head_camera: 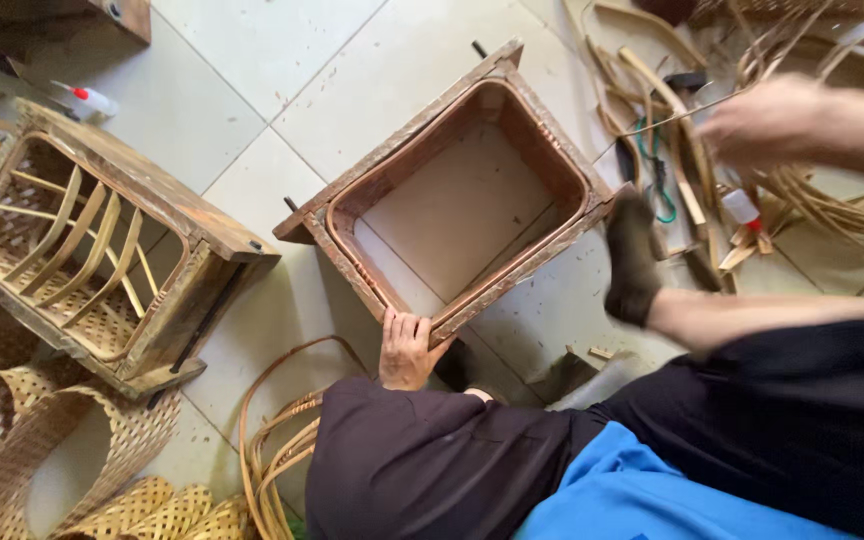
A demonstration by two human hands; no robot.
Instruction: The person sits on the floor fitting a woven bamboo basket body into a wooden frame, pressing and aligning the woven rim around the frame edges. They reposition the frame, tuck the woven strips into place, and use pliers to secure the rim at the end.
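Note:
A rectangular wooden frame (422, 130) with a rattan band lining its inside stands open on the tiled floor. My left hand (407, 350) grips the frame's near corner, fingers curled over the rim. My foot in a dark sock (632, 255) presses against the frame's right corner. My right hand (772, 120) is blurred at the upper right, above a heap of rattan strips (852, 200). It pinches a thin strip (667, 118) that runs out to the left.
A second wooden frame (162, 200) holding a half-woven basket stands at the left. Woven baskets (72, 450) lie at the lower left, rattan coils (272, 440) by my knee. A small glue bottle (742, 208) and a green-handled tool (660, 180) lie among the strips.

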